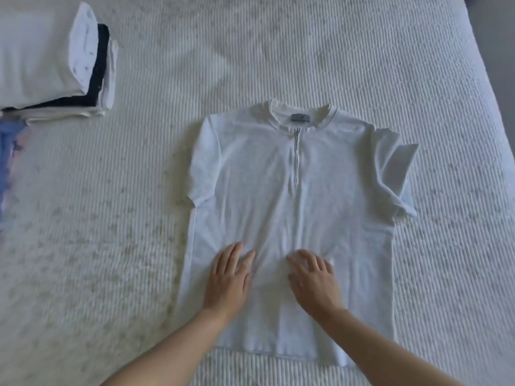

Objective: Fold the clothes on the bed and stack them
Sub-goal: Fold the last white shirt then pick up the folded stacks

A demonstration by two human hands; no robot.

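White cotton is what I have under my palms: a short-sleeved shirt [292,218] with a short zip at the neck, spread face up in the middle of the frame on the ribbed bed cover [362,65]. My left hand [230,277] and my right hand [313,277] both lie flat on its lower half, fingers straight and gripping nothing, pressing the cloth smooth. The two hands are near each other but apart.

In the upper left of the frame sits the stack [55,65] of folded clothes, white pieces with a dark one between them, so I judge a good part of the work is done. At the left edge, just below the stack, a blue and pink cloth [7,162] shows only as a blur; I cannot tell whether it is folded.

This shirt is not yet folded at all: both sleeves lie out to the sides, the right-hand one rumpled. It needs folding, then a place on the stack.
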